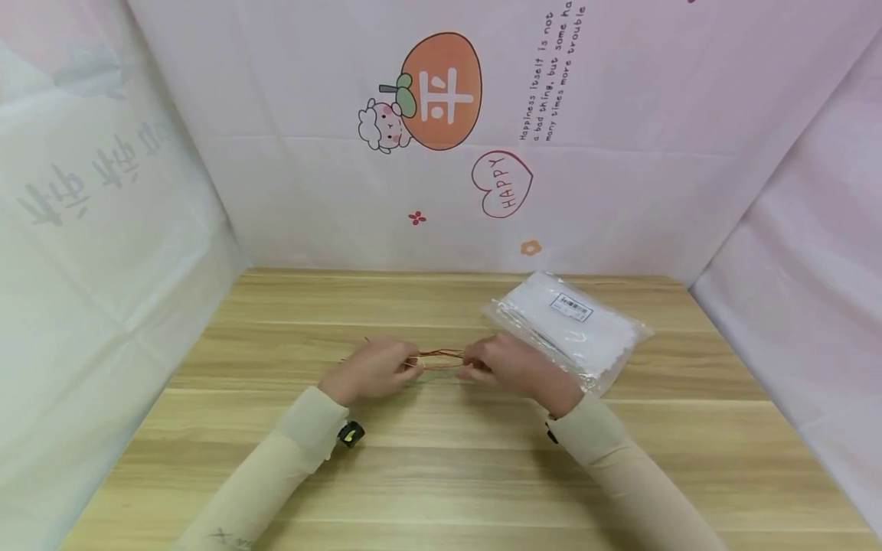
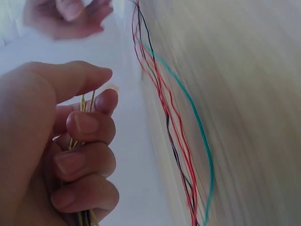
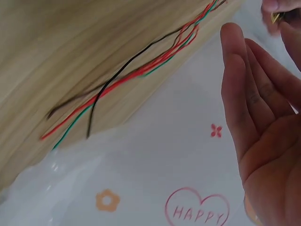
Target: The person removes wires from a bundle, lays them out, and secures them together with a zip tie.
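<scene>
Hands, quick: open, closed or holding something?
Left hand: closed, holding yellow wires.
Right hand: open, with nothing visibly held.

There are 2 grips (image 1: 375,369) (image 1: 508,366), 1 bag (image 1: 575,337) and wires (image 3: 142,70) beyond clear counting

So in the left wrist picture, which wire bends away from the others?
The green wire: it bows out on its own to the right, while the red wires and black wires run close together.
</scene>
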A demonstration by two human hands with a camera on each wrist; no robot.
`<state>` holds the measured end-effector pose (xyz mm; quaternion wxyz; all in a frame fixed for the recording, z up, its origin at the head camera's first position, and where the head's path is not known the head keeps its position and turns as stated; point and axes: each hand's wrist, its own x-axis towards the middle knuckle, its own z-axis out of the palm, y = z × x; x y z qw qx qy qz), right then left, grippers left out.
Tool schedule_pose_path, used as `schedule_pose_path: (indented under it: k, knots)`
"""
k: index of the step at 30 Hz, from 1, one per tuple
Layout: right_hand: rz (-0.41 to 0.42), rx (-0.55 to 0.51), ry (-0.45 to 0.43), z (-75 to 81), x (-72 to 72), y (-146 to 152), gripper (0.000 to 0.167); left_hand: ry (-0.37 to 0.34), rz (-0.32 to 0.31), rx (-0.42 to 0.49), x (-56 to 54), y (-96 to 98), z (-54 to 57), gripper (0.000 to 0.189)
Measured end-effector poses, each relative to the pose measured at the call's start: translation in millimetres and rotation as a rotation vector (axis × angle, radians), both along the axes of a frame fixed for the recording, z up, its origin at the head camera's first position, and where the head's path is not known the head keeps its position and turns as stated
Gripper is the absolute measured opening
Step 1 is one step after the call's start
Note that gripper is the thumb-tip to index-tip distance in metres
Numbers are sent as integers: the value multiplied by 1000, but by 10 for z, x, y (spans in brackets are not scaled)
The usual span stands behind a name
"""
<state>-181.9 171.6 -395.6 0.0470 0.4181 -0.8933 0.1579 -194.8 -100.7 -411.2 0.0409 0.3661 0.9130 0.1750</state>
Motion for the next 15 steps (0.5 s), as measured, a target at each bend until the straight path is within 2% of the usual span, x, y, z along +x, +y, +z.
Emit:
schedule_pose_path:
  k: [6, 11, 15]
  knots:
    - [-23, 26, 79, 23, 65, -227, 24, 78, -66, 12, 31, 201, 5, 20]
    - [7, 19, 48, 18, 70, -277, 10, 84, -107, 17, 56, 304, -5, 21]
    - [-1, 17, 7, -2, 62, -270, 16, 93, -112, 3, 73, 334, -27, 24]
